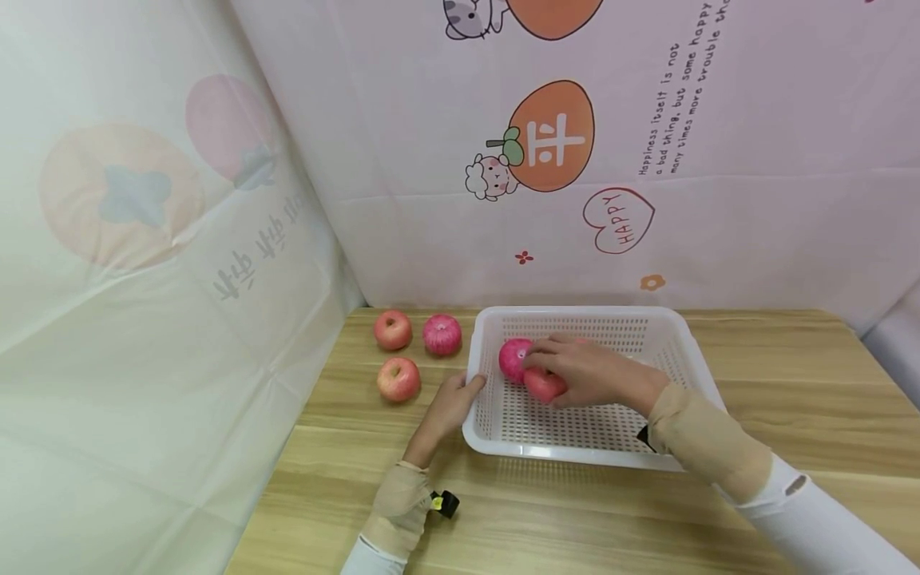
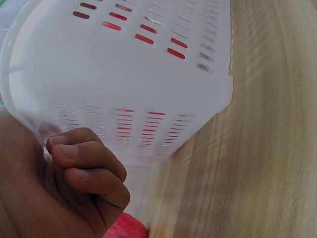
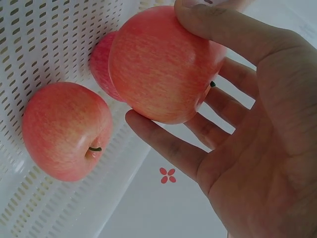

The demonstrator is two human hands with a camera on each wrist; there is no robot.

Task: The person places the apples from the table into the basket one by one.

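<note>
The right hand pinches a red apple between thumb and fingers inside the white perforated plastic basket, beside a magenta round fruit; another apple lies there too. The left hand, fingers curled, grips the basket's left rim. Two apples and a magenta ribbed fruit sit left on the bench.

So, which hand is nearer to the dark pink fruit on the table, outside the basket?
Left. The left hand grips the left rim of the basket, on the near side of the dark pink fruit. The right hand is farther right, over the basket, holding an apple.
</note>
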